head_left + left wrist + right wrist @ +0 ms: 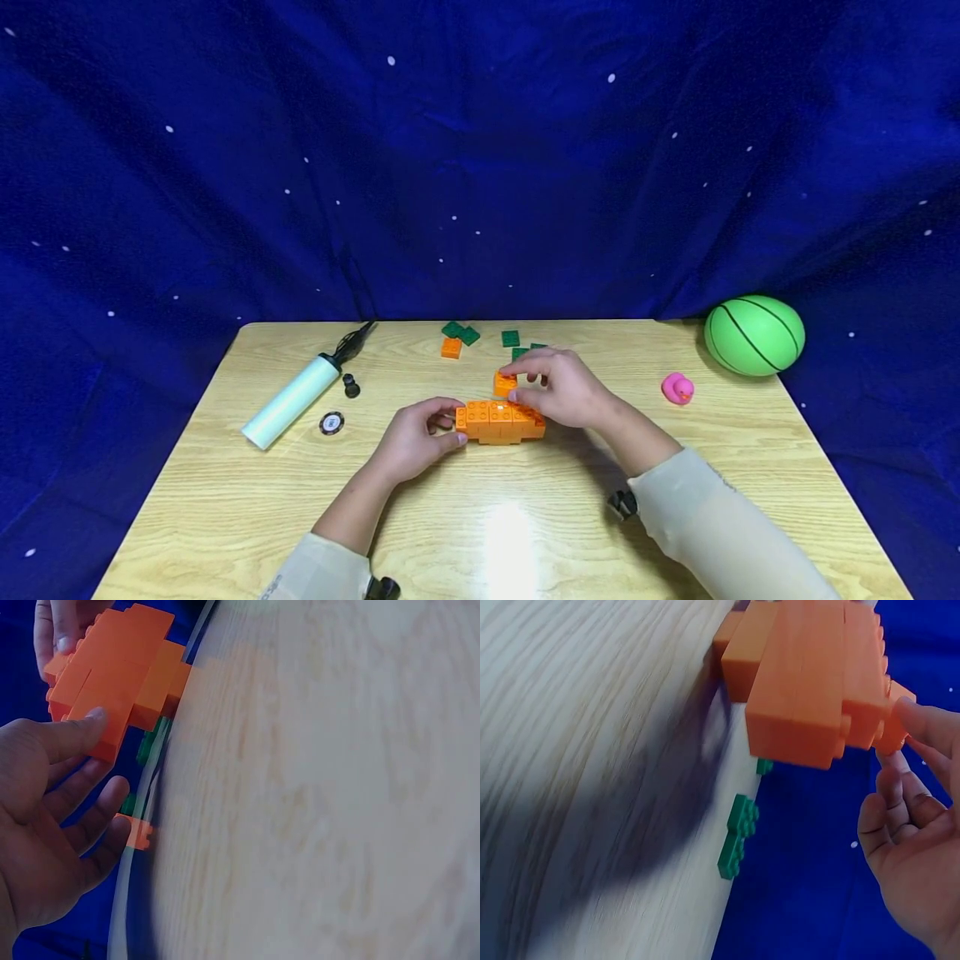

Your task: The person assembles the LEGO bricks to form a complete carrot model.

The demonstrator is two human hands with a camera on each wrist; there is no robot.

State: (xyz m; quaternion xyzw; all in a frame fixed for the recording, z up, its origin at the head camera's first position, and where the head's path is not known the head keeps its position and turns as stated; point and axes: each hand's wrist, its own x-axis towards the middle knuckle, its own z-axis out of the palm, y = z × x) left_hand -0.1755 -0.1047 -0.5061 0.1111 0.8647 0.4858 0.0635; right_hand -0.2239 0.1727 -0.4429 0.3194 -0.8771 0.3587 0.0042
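An orange brick assembly (500, 423), wider at the top than at its base, stands mid-table. My left hand (414, 440) grips its left end, the thumb on the near face, as the left wrist view shows with the assembly (120, 660) above the hand (52, 817). My right hand (567, 388) pinches a small orange brick (505, 384) at the assembly's far side, thumb near the studs. In the right wrist view the right hand (922, 817) holds that brick (897, 712) beside the assembly's studded top (802, 682). Whether the brick touches the assembly, I cannot tell.
Green bricks (511, 338) and a loose orange brick (451, 347) lie towards the back edge. On the left are a pump (292, 402), a black pawn (351, 385) and a round chip (332, 423). A pink duck (678, 388) and a green ball (754, 335) are on the right.
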